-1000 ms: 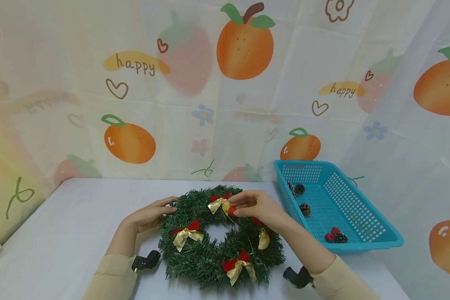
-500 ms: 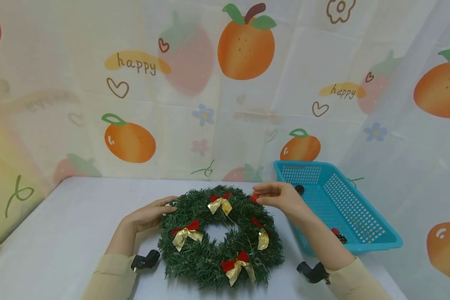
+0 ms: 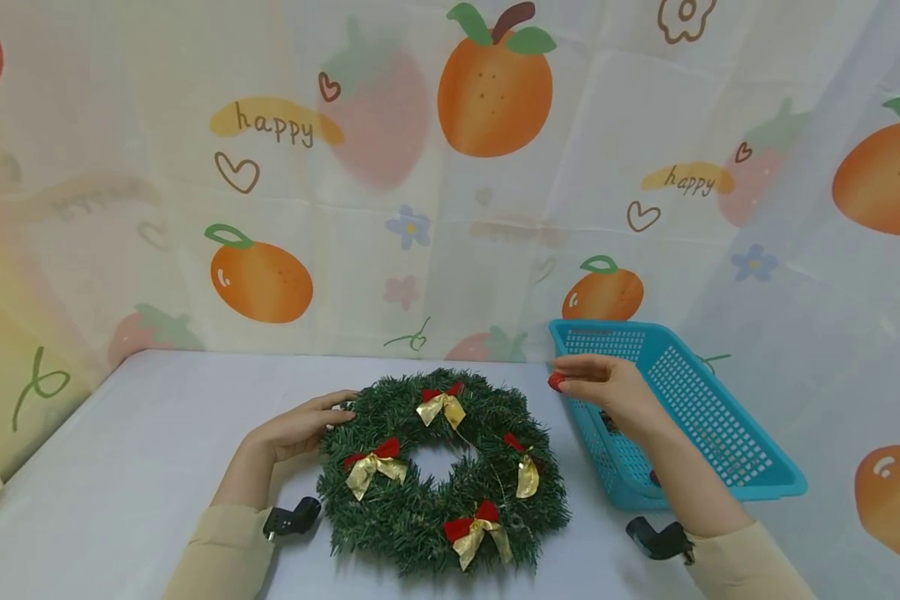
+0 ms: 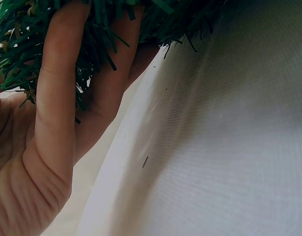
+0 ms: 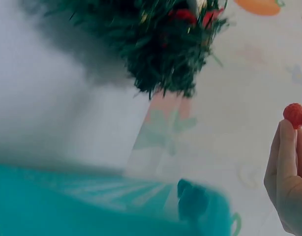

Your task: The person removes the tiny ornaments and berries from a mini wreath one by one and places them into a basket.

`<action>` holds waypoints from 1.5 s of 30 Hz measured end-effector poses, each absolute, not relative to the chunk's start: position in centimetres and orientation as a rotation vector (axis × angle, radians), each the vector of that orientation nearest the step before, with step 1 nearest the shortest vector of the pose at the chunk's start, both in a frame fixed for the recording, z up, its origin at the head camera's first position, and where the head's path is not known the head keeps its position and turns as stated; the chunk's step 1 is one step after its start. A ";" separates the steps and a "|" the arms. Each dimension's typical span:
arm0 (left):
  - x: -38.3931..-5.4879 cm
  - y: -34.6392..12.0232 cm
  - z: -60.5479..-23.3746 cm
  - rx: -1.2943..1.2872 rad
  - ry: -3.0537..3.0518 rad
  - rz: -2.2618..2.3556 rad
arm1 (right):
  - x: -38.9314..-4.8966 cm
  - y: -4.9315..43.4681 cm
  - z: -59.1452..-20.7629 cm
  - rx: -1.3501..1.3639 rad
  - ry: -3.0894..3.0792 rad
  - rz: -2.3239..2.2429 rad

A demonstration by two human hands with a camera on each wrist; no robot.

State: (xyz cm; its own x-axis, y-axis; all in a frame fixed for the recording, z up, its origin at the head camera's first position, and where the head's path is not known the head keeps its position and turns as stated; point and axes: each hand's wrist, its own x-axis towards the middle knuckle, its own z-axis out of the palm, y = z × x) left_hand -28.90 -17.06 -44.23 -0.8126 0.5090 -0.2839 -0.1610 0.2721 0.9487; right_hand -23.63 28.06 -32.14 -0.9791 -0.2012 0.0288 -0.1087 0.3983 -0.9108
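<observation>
A green Christmas wreath (image 3: 360, 517) with several red-and-gold bows (image 3: 376, 468) lies on the white table. At its far left edge my left hand (image 3: 303, 429) grips the rim. Seen from the left wrist, fingers (image 4: 57, 98) curl into the green needles, their tips hidden. My right hand (image 3: 611, 392) is raised to the right of the wreath, over the near side of the blue basket (image 3: 720, 425). Between thumb and fingertips it pinches a small red artificial berry (image 5: 294, 114), which shows a bumpy surface in the right wrist view.
Inside the basket, a pinecone (image 3: 607, 422) and a bit of red show, partly hidden by the right hand and forearm. A fruit-print curtain (image 3: 450, 250) hangs close behind the table (image 3: 157, 458). Small black cameras (image 3: 294, 518) are strapped to both wrists.
My right hand has carried the red berry away from the wreath's top bow, rightward to the basket's left edge. The left hand and the wreath have stayed in place.
</observation>
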 end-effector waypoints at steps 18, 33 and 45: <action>-29.0 -17.1 -44.4 0.304 1.994 1.587 | -23.8 34.3 -32.6 -0.091 2.596 -1.637; -29.2 -17.2 -44.6 0.303 1.992 1.576 | -23.5 37.7 -35.4 -0.010 2.601 -1.452; -29.2 -17.2 -44.5 0.306 1.987 1.586 | -23.8 38.5 -36.2 -0.023 2.563 -1.511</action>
